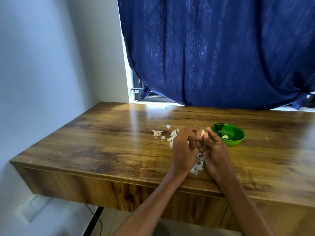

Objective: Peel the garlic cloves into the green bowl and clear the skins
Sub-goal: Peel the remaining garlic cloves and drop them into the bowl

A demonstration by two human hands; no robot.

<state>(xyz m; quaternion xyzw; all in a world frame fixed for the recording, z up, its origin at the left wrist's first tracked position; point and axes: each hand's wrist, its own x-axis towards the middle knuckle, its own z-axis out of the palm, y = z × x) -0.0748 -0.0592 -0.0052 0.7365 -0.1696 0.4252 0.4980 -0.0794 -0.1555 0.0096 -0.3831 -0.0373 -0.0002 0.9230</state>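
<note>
Apparently mid-peel, the left hand (185,147) and right hand (215,150) pinch one garlic clove (202,132) between fingertips, held above the worktop (109,142) so skins (197,165) drop beneath. Just right sits the green bowl (228,134), near enough to drop cloves in.

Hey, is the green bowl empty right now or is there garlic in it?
Not empty. The green bowl stands upright on the table with at least one pale peeled piece inside.
</note>
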